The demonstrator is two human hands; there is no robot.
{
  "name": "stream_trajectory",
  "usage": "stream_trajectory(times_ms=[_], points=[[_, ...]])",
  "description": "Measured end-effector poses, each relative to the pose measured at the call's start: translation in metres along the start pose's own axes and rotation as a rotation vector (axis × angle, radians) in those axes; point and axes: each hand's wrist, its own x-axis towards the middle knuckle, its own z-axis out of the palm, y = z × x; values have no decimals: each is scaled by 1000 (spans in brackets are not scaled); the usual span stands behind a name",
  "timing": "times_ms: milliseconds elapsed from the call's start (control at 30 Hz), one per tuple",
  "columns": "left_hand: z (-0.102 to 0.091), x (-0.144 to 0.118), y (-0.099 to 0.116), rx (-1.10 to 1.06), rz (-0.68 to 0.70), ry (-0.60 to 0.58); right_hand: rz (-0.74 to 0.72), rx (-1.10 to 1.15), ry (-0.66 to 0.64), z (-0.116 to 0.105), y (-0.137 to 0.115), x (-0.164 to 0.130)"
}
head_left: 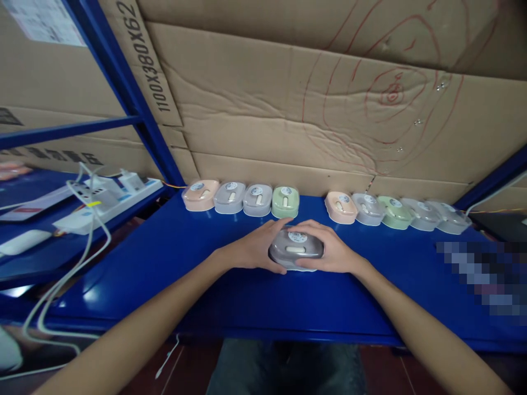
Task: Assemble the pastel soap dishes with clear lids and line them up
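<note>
Between my two hands is a grey lunch-box-like container point(297, 251) with a clear lid, a round sticker and a white latch facing me. My left hand point(260, 245) grips its left side, thumb at the near edge. Around the right side curl the fingers of my right hand point(334, 249). The container is just over the blue shelf point(185, 280); whether it touches the surface I cannot tell. Behind it, similar containers stand in a row: a pink one point(200, 195), a green one point(285, 202), and another pink one point(341, 207) after a gap.
A cardboard sheet point(247, 109) with red drawn rings stands behind the shelf. Blue metal posts point(158, 148) frame it. To the left lie a white power strip point(111, 206) and loose white cables point(88, 247). A blurred-out patch point(486, 280) covers the right side.
</note>
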Motion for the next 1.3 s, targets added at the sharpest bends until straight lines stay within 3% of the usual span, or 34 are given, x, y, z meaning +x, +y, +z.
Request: stream_trajectory(times_ms=[133, 267, 433, 667, 767, 867, 1033, 1167, 1300], points=[[-4, -1, -1, -39, -22, 0, 38, -13, 62, -24, 5, 1], [-12, -4, 3, 34, -10, -62, 181, -151, 55, -63, 20, -11], [-22, -8, 8, 102, 25, -107, 292, -357, -80, -86, 41, -36], [-23, -10, 9, 104, 49, -102, 254, -472, -130, -73, 57, -49], [-22, -9, 9, 107, 29, -103, 266, -513, -154, -76, 44, -45], [-20, -8, 10, 115, 9, -99, 255, -487, -135, -73, 15, -33], [-18, -5, 10, 105, 56, -78, 62, -322, -109, -29, -26, -9], [-18, -5, 11, 96, 88, -69, -45, -374, -187, 11, -23, -4], [-17, -6, 12, 111, 104, -41, -83, -370, -159, 21, -14, -7]])
